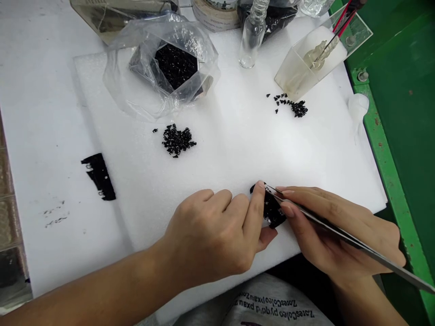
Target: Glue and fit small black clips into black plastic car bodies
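Observation:
My left hand (217, 231) is closed on a small black part (273, 210), its index fingertip at the part's upper edge and its thumb near the lower end. Metal tweezers (350, 237) are pinched in my right hand (340, 231), and their tips reach the top of that part. A similar black piece (101, 177) lies on the left of the white surface. Two heaps of tiny black pieces rest on the white foam sheet (231, 149): one heap (177, 140) left of centre, the other (299, 108) at the upper right.
An open plastic bag (115, 86) holds many black pieces. At the back stand a glass bottle (251, 40) and a tape roll (217, 18). A clear box (292, 77) with red-handled tweezers (341, 22) leans at the upper right. A green metal edge (380, 149) borders the right side.

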Available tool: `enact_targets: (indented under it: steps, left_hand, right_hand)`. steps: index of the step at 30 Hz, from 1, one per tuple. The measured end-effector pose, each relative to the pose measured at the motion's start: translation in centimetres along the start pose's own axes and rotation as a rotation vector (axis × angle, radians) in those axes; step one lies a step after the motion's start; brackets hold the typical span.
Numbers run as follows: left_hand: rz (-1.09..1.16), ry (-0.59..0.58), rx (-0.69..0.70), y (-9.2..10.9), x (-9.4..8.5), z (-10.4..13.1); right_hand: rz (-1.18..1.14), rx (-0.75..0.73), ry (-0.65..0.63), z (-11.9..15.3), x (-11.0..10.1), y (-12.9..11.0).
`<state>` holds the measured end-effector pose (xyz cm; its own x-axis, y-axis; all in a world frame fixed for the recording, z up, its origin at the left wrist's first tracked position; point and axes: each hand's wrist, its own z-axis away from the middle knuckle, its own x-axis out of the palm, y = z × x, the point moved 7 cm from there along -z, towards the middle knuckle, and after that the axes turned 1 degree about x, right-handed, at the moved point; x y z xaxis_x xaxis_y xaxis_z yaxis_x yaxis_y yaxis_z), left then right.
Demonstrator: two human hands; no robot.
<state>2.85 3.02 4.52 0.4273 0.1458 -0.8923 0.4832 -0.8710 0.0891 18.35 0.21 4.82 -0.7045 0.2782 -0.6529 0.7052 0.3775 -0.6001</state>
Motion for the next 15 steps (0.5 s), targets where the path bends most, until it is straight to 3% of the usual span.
enact_targets:
  steps: [6, 11, 15]
  left_hand:
    - [0.053, 0.026, 0.070, 0.6, -0.3, 0.1]
    - [0.076, 0.007, 0.130, 1.3, 0.3, 0.5]
    - [0.098, -0.028, 0.127, 1.4, 0.6, 0.7]
  right_hand:
    - [-0.128, 0.234, -0.019, -0.2, -0.8, 2.0]
    - [-0.195, 0.164, -0.060, -0.4, -0.1, 1.6]
    - [-0.189, 0.197, -0.052, -0.2, 0.3, 1.8]
